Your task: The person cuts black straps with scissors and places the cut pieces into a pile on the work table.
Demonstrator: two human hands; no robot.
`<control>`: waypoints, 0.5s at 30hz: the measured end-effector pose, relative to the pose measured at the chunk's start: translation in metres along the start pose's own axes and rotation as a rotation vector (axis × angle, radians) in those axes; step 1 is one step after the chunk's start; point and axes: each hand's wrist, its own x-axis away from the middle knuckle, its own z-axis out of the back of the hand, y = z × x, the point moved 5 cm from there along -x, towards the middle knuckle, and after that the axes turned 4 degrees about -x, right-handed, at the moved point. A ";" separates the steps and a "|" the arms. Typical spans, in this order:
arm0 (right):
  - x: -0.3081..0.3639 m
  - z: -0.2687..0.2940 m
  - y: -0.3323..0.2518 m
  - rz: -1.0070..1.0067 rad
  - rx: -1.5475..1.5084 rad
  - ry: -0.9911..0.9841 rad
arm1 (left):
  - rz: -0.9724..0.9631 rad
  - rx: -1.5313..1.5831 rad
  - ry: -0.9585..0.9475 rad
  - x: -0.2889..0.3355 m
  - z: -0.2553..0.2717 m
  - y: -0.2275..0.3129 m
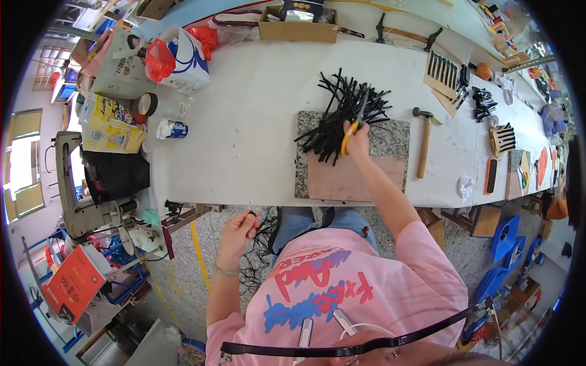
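Observation:
My right hand grips a pair of scissors by its yellow handles, the blades pointing away from me. Under and around them lies a loose pile of thin black strips. The pile rests partly on a speckled stone slab and spills past its far edge. A flat pinkish-tan board covers the near part of the slab. Off the table's front edge, my left hand is closed in a pinch, with a tiny dark bit at the fingertips. Thin black strands show below it, against the floor.
Right of the slab lies a hammer, with wooden holders of black tools beyond. A cardboard box stands at the back. On the left are a can, a clear jar, bags and a sewing machine.

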 end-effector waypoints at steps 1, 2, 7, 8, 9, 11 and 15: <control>0.002 -0.011 -0.019 -0.052 0.030 -0.009 | -0.004 0.000 0.002 -0.004 -0.003 0.004; -0.004 -0.022 -0.034 -0.029 -0.013 -0.006 | 0.005 -0.029 -0.052 -0.007 -0.010 0.011; -0.018 -0.056 -0.113 -0.025 -0.025 -0.237 | -0.070 -0.127 -0.126 -0.033 -0.034 0.046; -0.026 -0.060 -0.110 0.058 0.108 -0.176 | -0.068 -0.132 -0.140 -0.041 -0.039 0.050; -0.022 -0.051 -0.104 0.049 0.107 -0.160 | -0.097 -0.139 -0.151 -0.049 -0.045 0.056; 0.016 -0.036 -0.110 0.169 0.088 -0.284 | -0.123 -0.136 -0.147 -0.063 -0.053 0.062; 0.124 -0.006 -0.078 0.150 -0.382 -0.751 | -0.264 -0.335 -0.206 -0.079 -0.089 0.062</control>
